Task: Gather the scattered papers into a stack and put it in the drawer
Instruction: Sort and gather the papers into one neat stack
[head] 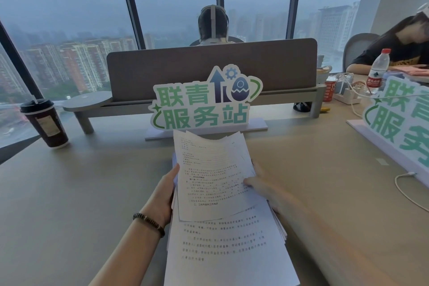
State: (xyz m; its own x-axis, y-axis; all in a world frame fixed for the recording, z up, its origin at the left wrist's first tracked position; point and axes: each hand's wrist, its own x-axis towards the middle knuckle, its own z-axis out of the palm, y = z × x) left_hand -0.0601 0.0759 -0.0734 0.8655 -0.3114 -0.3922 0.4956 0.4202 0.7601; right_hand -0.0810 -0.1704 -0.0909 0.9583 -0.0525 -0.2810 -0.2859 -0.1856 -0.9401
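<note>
A loose stack of printed white papers (216, 183) is held up over the beige desk (69, 204) in front of me. My left hand (163, 195), with a dark bead bracelet on the wrist, grips the stack's left edge. My right hand (267, 189) holds the right edge, thumb on the top sheet and fingers underneath. The sheets are uneven: a lower sheet (227, 251) sticks out toward me, and upper corners fan out. No drawer is in view.
A green-lettered sign (204, 102) stands just beyond the papers, a second sign (399, 123) at the right. A dark lidded cup (45, 123) stands far left. A grey divider (209, 69), water bottle (378, 69), white cable (408, 190) and two seated people lie beyond.
</note>
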